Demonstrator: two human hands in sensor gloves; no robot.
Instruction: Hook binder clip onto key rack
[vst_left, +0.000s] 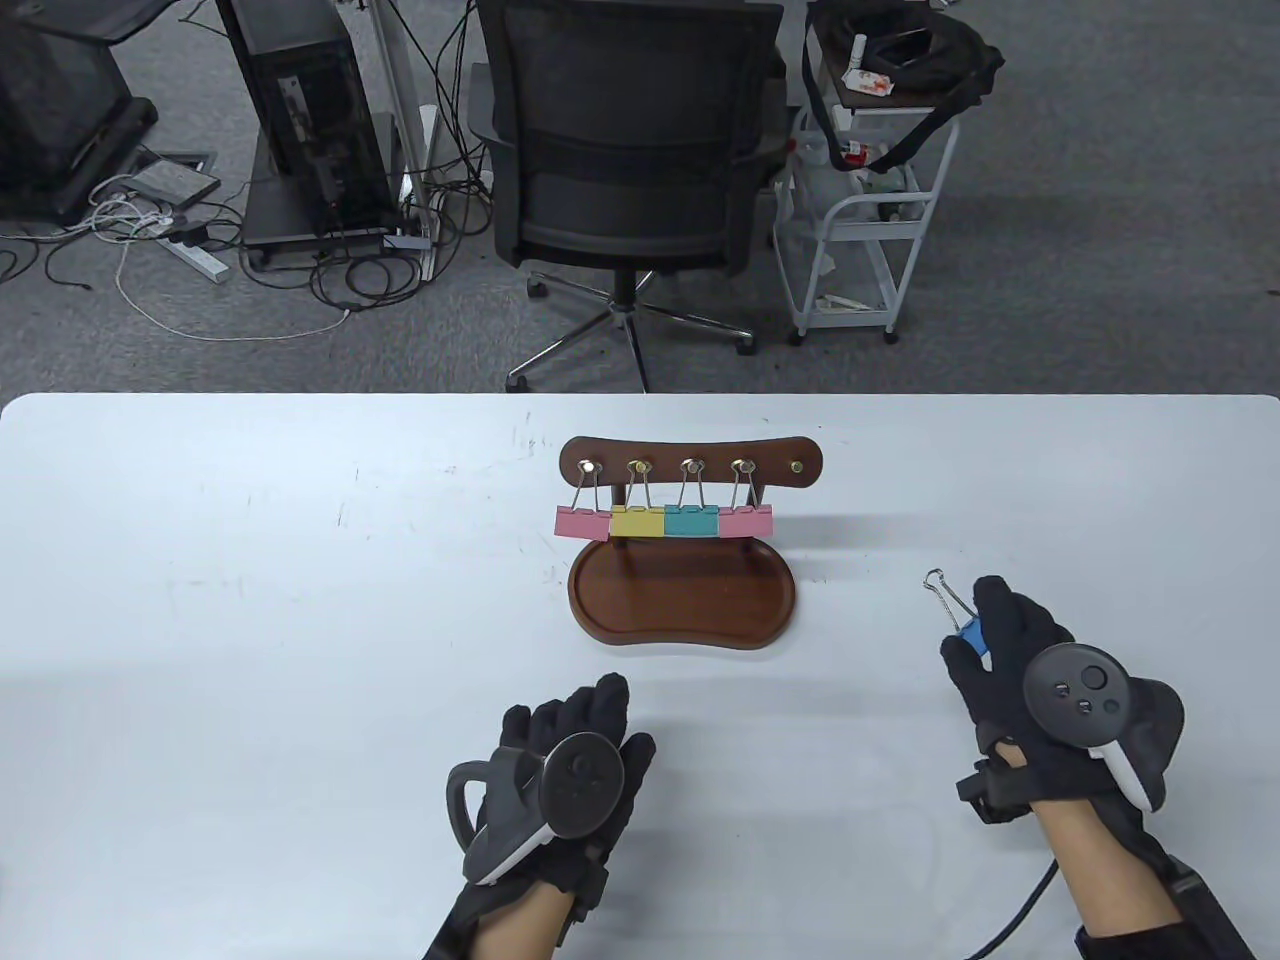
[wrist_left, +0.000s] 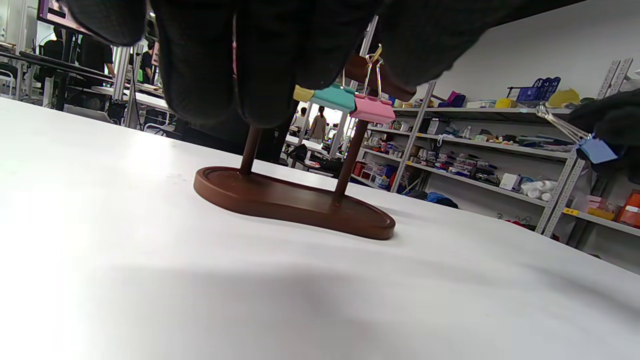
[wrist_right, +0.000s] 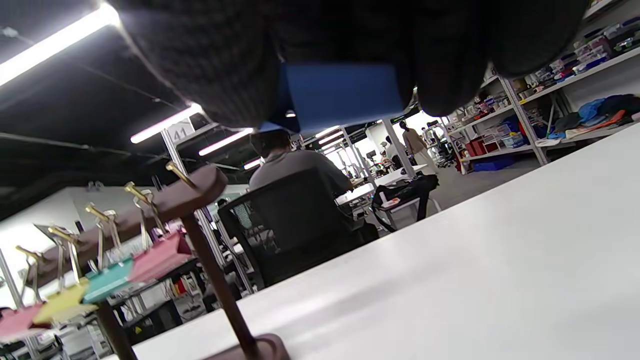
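The brown wooden key rack (vst_left: 692, 462) stands on its oval base (vst_left: 683, 600) at the table's middle. Several clips hang from its pegs: pink (vst_left: 582, 521), yellow (vst_left: 636, 521), teal (vst_left: 690, 520), pink (vst_left: 746, 520). The rightmost peg (vst_left: 797, 466) is bare. My right hand (vst_left: 1010, 650) is right of the rack and pinches a blue binder clip (vst_left: 973, 637), its wire handles (vst_left: 943, 592) pointing up-left. The clip also shows in the right wrist view (wrist_right: 340, 95) and the left wrist view (wrist_left: 595, 149). My left hand (vst_left: 570, 750) rests on the table in front of the base, holding nothing.
The white table (vst_left: 250, 600) spans the view. Behind its far edge stand a black office chair (vst_left: 625, 150), a white cart (vst_left: 865, 200) and computer gear with cables on the floor (vst_left: 300, 150).
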